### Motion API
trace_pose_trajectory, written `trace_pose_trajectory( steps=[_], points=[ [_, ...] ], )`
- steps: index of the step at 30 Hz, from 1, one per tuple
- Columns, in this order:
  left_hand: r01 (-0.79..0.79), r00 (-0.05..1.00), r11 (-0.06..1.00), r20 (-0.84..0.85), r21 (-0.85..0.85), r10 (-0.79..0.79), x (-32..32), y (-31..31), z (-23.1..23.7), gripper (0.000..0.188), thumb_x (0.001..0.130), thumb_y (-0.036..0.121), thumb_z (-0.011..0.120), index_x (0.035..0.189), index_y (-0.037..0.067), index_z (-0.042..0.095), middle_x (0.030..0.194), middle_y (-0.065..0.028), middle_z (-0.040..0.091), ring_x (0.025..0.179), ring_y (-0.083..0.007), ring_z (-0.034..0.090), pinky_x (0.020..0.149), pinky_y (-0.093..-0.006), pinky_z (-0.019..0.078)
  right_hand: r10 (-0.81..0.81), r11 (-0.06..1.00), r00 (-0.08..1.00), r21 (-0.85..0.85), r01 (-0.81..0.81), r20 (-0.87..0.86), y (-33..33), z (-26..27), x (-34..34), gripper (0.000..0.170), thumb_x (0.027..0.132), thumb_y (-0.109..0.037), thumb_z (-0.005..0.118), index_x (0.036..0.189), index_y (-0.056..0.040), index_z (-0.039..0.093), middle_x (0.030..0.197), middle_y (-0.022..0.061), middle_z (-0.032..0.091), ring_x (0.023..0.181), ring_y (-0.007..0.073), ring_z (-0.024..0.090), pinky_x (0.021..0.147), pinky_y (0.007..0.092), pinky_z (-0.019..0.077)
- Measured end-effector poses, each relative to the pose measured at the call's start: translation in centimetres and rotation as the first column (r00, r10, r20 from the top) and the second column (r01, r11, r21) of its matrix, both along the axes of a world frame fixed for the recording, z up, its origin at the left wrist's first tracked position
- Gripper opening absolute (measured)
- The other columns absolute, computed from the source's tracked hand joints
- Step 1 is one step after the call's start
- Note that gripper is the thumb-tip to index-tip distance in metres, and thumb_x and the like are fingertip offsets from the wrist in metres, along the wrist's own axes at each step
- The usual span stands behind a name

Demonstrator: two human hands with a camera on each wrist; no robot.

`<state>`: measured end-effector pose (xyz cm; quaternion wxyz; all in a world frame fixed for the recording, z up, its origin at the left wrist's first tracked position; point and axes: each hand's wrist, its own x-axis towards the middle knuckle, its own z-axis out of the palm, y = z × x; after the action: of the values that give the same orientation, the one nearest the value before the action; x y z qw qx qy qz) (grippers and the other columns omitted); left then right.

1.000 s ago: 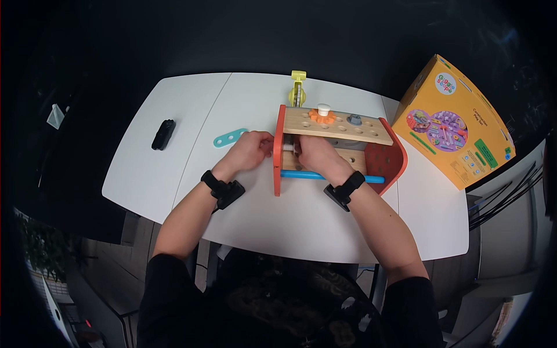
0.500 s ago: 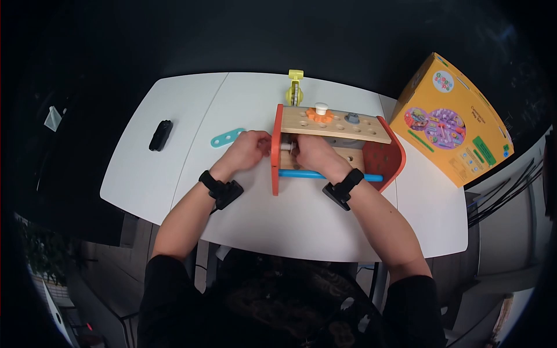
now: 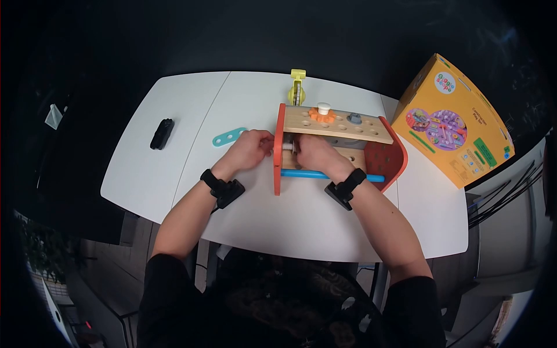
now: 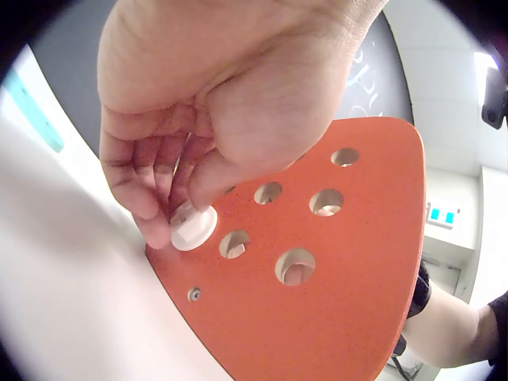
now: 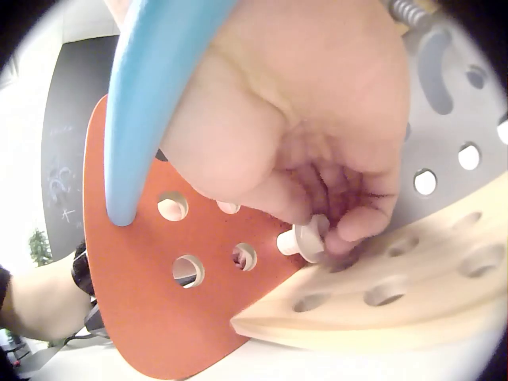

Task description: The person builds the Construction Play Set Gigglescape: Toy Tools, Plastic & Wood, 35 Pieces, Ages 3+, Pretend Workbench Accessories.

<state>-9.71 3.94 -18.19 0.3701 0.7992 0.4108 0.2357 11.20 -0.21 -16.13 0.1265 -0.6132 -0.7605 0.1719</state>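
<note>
An orange-red side panel (image 4: 357, 262) with round holes fills much of the left wrist view. Outside it, the left hand (image 4: 214, 103) pinches a white round head (image 4: 195, 228) lying against the panel. Inside the toy workbench, the right hand (image 5: 309, 119) pinches a white nut-like piece (image 5: 308, 240) on a white shaft at the panel's inner face. In the head view, the left hand (image 3: 249, 152) is at the panel's left and the right hand (image 3: 318, 155) reaches under the wooden top board (image 3: 348, 127). Some right fingertips are hidden there.
A blue bar (image 3: 307, 174) crosses the workbench front. The top holds an orange gear (image 3: 316, 116), a white knob and a grey piece. Around it are a teal strip (image 3: 227, 138), a yellow-green toy piece (image 3: 297, 93), a black object (image 3: 162, 134) and a yellow box (image 3: 458, 122).
Both hands keep nearly the same places and grips. The head view has shifted slightly between frames; otherwise only slight finger movement of the right hand shows.
</note>
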Motion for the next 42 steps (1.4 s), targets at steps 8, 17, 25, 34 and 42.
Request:
trace_pose_trajectory(
  steps=[8,17,25,34,42],
  points=[
    [-0.012,1.0,1.0,-0.001,-0.017,0.012,0.0,-0.1,0.1,0.022,0.099,0.005,0.053,0.11,-0.006,0.069,0.088,-0.0146,0.074,0.081,-0.0226,0.071,0.079,-0.0342,0.0554,-0.004,0.994,0.999,-0.109,0.0,-0.034,-0.4,1.1,-0.2,0.029,0.08,0.0,0.061,0.107,0.0065,0.069,0.109,0.0291,0.069,0.107,0.0423,0.066,0.095,0.0451,0.0527],
    [-0.023,0.999,1.0,-0.039,-0.016,0.023,0.1,-0.2,0.4,0.022,0.099,0.005,0.054,0.111,-0.005,0.069,0.088,-0.0145,0.074,0.08,-0.0229,0.071,0.08,-0.0342,0.0555,-0.005,0.997,0.999,-0.081,0.007,0.033,0.3,-0.1,0.0,0.026,0.084,-0.005,0.063,0.109,0.0013,0.066,0.104,0.0247,0.07,0.102,0.0418,0.067,0.088,0.047,0.0536],
    [0.002,1.0,1.0,0.004,0.014,-0.002,-0.1,0.1,-0.3,0.022,0.099,0.006,0.054,0.11,-0.005,0.069,0.086,-0.0145,0.074,0.079,-0.0228,0.07,0.078,-0.0343,0.055,-0.02,1.0,0.996,0.017,0.022,-0.091,-0.3,-0.1,0.1,0.026,0.082,-0.004,0.063,0.107,0.003,0.065,0.101,0.025,0.07,0.102,0.0426,0.066,0.088,0.0477,0.0534],
    [-0.009,1.0,1.0,-0.022,0.0,0.009,0.0,0.0,0.0,0.021,0.098,0.006,0.055,0.109,-0.005,0.069,0.085,-0.0139,0.073,0.078,-0.0229,0.07,0.078,-0.0341,0.0548,-0.023,0.998,1.0,-0.055,0.023,-0.012,-0.2,0.6,-0.2,0.026,0.08,-0.001,0.064,0.105,0.0038,0.066,0.102,0.0251,0.07,0.1,0.0416,0.067,0.088,0.0462,0.054],
    [0.003,1.0,1.0,0.004,0.001,-0.003,-0.1,0.1,-0.1,0.022,0.098,0.006,0.055,0.11,-0.005,0.069,0.084,-0.0137,0.073,0.077,-0.0225,0.069,0.077,-0.0342,0.0544,-0.052,0.999,0.993,-0.02,0.05,-0.102,-0.9,1.0,-0.2,0.029,0.078,-0.001,0.065,0.107,0.0031,0.067,0.103,0.0247,0.07,0.1,0.0407,0.068,0.088,0.045,0.0544]
  ],
)
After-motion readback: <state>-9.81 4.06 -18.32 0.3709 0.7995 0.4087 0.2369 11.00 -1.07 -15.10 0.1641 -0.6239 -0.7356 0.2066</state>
